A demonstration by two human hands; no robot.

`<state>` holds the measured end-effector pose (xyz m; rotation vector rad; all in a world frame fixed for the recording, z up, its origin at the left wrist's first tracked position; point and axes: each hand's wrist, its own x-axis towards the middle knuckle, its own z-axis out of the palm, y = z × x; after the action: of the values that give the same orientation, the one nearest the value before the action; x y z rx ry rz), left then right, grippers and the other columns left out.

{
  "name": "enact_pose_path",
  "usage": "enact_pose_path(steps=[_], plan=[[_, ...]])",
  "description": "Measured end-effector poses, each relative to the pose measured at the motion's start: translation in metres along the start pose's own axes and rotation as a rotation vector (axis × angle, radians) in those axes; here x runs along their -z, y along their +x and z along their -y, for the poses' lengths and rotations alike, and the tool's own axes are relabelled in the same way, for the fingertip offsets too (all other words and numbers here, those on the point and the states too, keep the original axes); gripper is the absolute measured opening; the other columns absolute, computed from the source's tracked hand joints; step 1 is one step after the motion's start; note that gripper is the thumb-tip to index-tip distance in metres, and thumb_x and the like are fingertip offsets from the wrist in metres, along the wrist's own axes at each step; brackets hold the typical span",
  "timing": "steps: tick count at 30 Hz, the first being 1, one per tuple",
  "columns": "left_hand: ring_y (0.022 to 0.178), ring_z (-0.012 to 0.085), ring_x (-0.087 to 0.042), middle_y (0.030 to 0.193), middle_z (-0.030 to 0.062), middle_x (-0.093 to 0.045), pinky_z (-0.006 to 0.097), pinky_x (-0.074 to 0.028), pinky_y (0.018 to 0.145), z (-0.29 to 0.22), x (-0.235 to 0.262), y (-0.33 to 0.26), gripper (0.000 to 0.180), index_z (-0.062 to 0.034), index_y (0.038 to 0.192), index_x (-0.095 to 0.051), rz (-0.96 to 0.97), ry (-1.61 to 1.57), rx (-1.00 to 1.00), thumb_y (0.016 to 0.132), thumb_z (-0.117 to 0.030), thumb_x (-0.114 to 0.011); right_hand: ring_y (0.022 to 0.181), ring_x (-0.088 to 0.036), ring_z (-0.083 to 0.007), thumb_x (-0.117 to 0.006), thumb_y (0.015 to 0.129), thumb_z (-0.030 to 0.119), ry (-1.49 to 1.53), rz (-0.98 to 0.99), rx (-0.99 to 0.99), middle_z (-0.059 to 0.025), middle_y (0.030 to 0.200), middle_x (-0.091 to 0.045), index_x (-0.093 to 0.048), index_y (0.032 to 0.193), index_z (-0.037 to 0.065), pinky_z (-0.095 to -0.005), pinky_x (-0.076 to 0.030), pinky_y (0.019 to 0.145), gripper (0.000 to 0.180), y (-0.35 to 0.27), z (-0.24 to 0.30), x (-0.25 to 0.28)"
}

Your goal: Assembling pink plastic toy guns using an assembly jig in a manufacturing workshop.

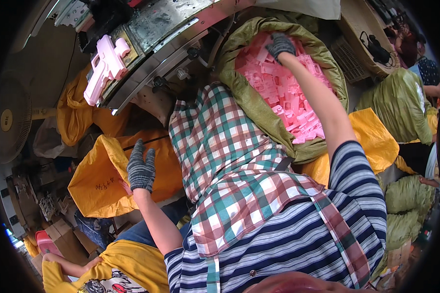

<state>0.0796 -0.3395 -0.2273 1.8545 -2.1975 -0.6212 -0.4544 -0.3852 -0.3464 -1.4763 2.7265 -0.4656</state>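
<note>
My left hand [142, 168], in a grey striped knit glove, hovers over a yellow-orange sack [95, 188]. Its fingers are stretched out, with nothing in them. My right hand [280, 45], gloved alike, reaches to the far part of a big olive-green sack [335, 63] heaped with small pink plastic parts [291, 97]. The thumb stands apart from the fingers there; the fingertips are partly hidden, and I see no part clearly held. On the machine's edge at the upper left lies a pink toy gun [105, 68], away from both hands.
A metal machine table [166, 29] juts in at the top left. A fan [10, 117] stands at the far left. Someone in a yellow shirt [132, 261] is close on my lower left. More green sacks [396, 105] and other people are at the right, near a cardboard box [362, 24].
</note>
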Motion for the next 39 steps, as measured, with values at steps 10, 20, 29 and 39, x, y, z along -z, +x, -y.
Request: enact_pose_path(steps=[10, 20, 29, 39], plan=[[0.101, 0.0318, -0.056, 0.108, 0.0180, -0.059, 0.037, -0.043, 0.087, -0.008, -0.009, -0.021, 0.048, -0.0037, 0.123, -0.046, 0.207, 0.144, 0.053, 0.083, -0.026, -0.057, 0.097, -0.059, -0.0280, -0.073, 0.059, 0.025, -0.461, 0.699, 0.045, -0.0153, 0.101, -0.062, -0.062, 0.106, 0.010, -0.0369, -0.049, 0.082, 0.050, 0.034, 0.003, 0.061], [0.109, 0.0322, -0.050, 0.117, 0.0192, -0.053, 0.037, -0.039, 0.093, -0.057, -0.040, -0.005, 0.051, -0.0032, 0.123, -0.045, 0.314, 0.097, -0.250, 0.081, -0.028, -0.058, 0.089, -0.060, -0.0324, -0.046, 0.079, 0.005, -0.641, 0.353, 0.596, -0.0183, 0.099, -0.060, -0.059, 0.105, 0.006, -0.0386, -0.050, 0.073, 0.029, -0.064, 0.016, 0.114], [0.097, 0.0332, -0.055, 0.106, 0.0212, -0.057, 0.037, -0.042, 0.088, -0.123, -0.052, 0.005, 0.050, -0.0026, 0.115, -0.052, 0.212, -0.117, -0.704, 0.073, -0.028, -0.064, 0.063, -0.061, -0.0266, -0.050, 0.073, 0.011, 0.224, 0.047, 1.281, -0.0119, 0.073, -0.060, -0.060, 0.074, 0.006, -0.0344, -0.048, 0.051, 0.011, -0.207, 0.176, 0.182], [0.076, 0.0288, -0.055, 0.084, 0.0117, -0.057, 0.040, -0.041, 0.070, -0.105, -0.025, -0.002, 0.051, -0.0046, 0.110, -0.056, -0.644, 0.214, -0.777, 0.061, -0.017, -0.063, 0.108, -0.051, -0.0337, -0.068, 0.070, 0.008, 0.520, 0.263, 1.016, -0.0193, 0.116, -0.052, -0.057, 0.105, 0.004, -0.0375, -0.042, 0.091, 0.037, -0.192, 0.175, 0.181]])
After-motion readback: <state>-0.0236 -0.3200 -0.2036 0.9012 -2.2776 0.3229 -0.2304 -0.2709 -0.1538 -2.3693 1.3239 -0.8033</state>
